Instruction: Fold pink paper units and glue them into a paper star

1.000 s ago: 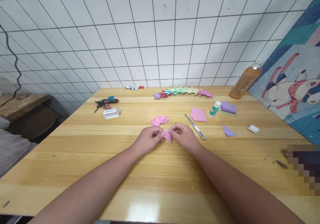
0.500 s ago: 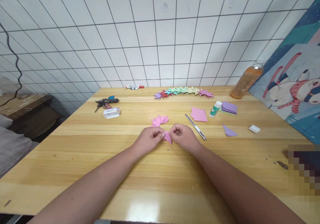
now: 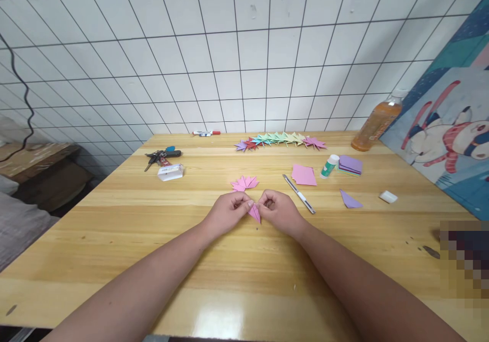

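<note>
A small folded piece of pink paper [image 3: 255,213] is pinched between my two hands, its pointed end facing me. My left hand [image 3: 230,210] grips it from the left with thumb and fingers closed. From the other side my right hand [image 3: 279,210] pinches its edge, the fingers curled; part of the paper is hidden by the fingertips. Just beyond my hands lies a fan of folded pink paper points [image 3: 245,183]. To the right are a utility knife [image 3: 299,194] and a stack of pink paper squares [image 3: 304,175].
Along the wall lies a row of multicoloured folded paper pieces [image 3: 280,138]. A glue stick [image 3: 329,166], purple paper stack [image 3: 350,164], purple triangle [image 3: 349,199], eraser [image 3: 388,196] and drink bottle [image 3: 378,125] stand right. Keys [image 3: 162,156], a small white box [image 3: 170,172] and a marker [image 3: 206,133] lie left.
The pink paper's pointed end has shifted slightly left and toward me, turning a little in my fingers. Both hands stay in nearly the same place.
</note>
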### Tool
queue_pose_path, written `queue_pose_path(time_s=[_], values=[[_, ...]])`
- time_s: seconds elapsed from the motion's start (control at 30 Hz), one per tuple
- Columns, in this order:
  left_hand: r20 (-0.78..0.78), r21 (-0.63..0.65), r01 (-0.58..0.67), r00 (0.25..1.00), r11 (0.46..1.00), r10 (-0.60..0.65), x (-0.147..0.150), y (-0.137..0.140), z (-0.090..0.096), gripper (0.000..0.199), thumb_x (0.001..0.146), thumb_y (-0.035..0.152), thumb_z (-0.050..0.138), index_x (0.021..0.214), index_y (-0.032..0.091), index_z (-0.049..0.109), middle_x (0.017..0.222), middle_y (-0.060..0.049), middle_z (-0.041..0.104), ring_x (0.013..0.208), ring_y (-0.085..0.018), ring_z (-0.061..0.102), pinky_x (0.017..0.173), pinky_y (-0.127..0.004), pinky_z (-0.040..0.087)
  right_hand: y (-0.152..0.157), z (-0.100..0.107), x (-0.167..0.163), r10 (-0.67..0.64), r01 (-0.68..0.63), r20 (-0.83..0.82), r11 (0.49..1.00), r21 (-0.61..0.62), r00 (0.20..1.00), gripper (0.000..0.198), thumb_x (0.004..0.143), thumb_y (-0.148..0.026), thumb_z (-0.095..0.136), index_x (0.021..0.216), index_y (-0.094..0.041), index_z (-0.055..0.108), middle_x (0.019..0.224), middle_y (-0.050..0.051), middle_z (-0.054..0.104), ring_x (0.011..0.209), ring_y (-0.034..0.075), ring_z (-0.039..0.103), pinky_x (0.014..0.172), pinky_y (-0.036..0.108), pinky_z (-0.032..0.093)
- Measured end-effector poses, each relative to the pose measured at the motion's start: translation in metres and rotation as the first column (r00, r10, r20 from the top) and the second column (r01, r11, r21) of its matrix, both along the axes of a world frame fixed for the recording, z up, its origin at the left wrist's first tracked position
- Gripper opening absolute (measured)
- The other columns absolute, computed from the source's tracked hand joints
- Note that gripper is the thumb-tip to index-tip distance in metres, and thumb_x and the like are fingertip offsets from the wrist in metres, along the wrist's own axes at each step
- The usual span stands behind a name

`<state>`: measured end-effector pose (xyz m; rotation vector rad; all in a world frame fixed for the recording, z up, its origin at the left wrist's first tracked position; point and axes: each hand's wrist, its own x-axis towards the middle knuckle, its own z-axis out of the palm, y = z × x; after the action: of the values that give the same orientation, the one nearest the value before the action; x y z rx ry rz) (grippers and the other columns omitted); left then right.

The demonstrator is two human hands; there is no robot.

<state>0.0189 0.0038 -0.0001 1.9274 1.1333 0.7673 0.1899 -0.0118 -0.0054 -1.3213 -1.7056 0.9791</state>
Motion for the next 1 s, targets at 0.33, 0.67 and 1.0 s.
queue_pose_path(time_s=[0.33, 0.67, 1.0], values=[[-0.066, 0.070, 0.005, 0.998, 0.998, -0.001, 0.0010, -0.0027, 0.0043, 0.020, 0.078, 0.026, 0.047, 0.068, 0.016, 0.061, 0.065, 0.001, 0.061, 0.061, -0.012, 0.053, 0.059, -0.020, 0.040, -0.0004, -0.0008, 0.0008, 0.047, -0.047, -0.012, 0.999, -0.023, 0.999, 0.009, 0.072, -0.024, 0.051, 0.067, -0.018, 0.056, 0.062, -0.002, 0.060, 0.054, 0.009, 0.052, 0.053, 0.019, 0.039], [-0.085, 0.099, 0.026, 0.996, 0.995, -0.017, 0.0008, -0.0036, 0.0038, 0.025, 0.082, 0.031, 0.046, 0.072, 0.017, 0.064, 0.069, 0.000, 0.063, 0.062, -0.012, 0.054, 0.059, -0.021, 0.040, -0.0016, 0.0049, -0.0003, 0.055, -0.056, -0.033, 0.998, -0.013, 0.998, 0.008, 0.074, -0.021, 0.051, 0.067, -0.018, 0.055, 0.061, -0.001, 0.060, 0.057, 0.010, 0.054, 0.054, 0.019, 0.041], [-0.043, 0.090, -0.012, 0.999, 0.996, 0.016, 0.0019, -0.0030, 0.0048, 0.023, 0.081, 0.031, 0.047, 0.071, 0.016, 0.062, 0.068, 0.000, 0.063, 0.063, -0.012, 0.054, 0.060, -0.021, 0.040, -0.0009, 0.0060, -0.0014, 0.017, -0.017, -0.027, 1.000, 0.009, 0.999, 0.010, 0.074, -0.023, 0.051, 0.066, -0.018, 0.055, 0.058, -0.003, 0.057, 0.054, 0.009, 0.050, 0.052, 0.019, 0.038]])
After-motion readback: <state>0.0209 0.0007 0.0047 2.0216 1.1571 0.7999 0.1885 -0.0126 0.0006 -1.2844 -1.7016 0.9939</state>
